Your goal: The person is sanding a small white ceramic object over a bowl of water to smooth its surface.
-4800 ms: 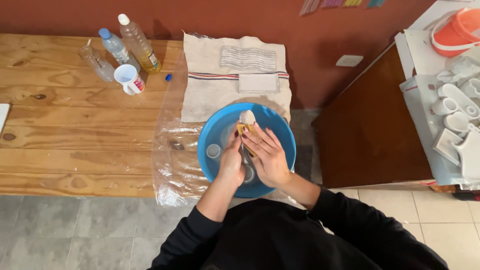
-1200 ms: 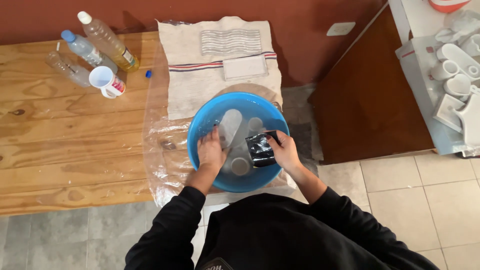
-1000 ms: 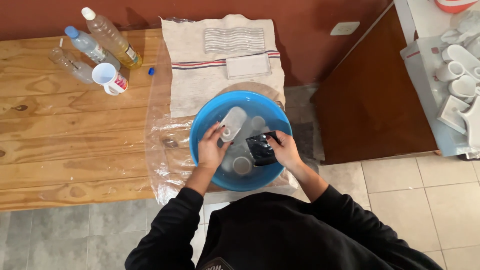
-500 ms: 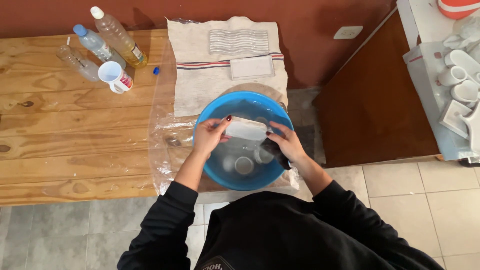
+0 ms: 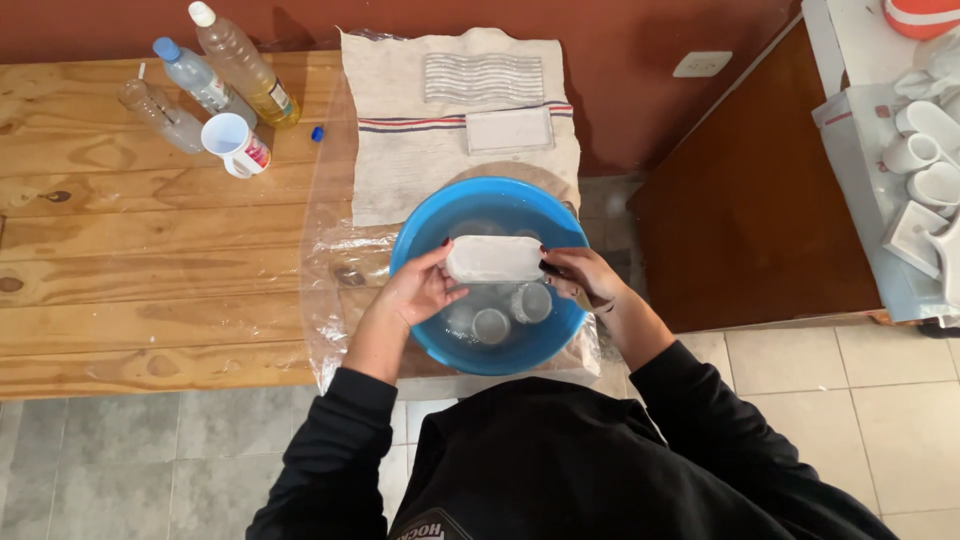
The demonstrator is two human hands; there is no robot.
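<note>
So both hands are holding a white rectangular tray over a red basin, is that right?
Not quite: the basin is blue, not red. The head view shows the left hand and the right hand holding the white rectangular tray by its ends above that basin.

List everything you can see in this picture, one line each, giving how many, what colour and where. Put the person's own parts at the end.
Basin: one, blue, on clear plastic sheet at table edge.
Rectangular tray: one, whitish, held over the basin.
Round cups: a few, clear, in the basin water.
Plastic sheet: one, clear, under the basin.
Cloth: one, off-white with stripes, behind the basin.
Bottles: three, clear, table's far left.
Mug: one, white, beside the bottles.
Table: one, pale wood.
White moulds: several, far right shelf.
Left hand: grips the tray's left end.
Right hand: grips its right end.
</note>
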